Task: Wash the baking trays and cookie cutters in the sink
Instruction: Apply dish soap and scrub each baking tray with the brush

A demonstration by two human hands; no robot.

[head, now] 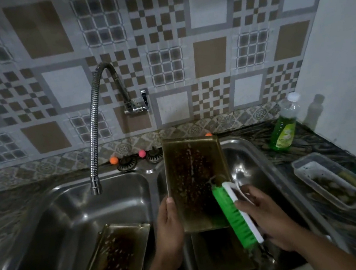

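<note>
Steel tray: left hand grips its left edge, right hand grasps green brush.

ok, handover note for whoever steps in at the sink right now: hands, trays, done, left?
Left hand: grips the left edge of the tray propped upright in the right basin.
Right hand: holds the green scrub brush, bristles against the tray's lower right.
Second tray: leaning in the left basin, untouched.
Faucet: over the left basin, no water visibly running. Dish soap bottle on the counter at right.
Done: nothing clean; both trays still show dark baked-on residue.
Left: scrub and rinse both trays. Cookie cutters not identifiable in view.
</note>
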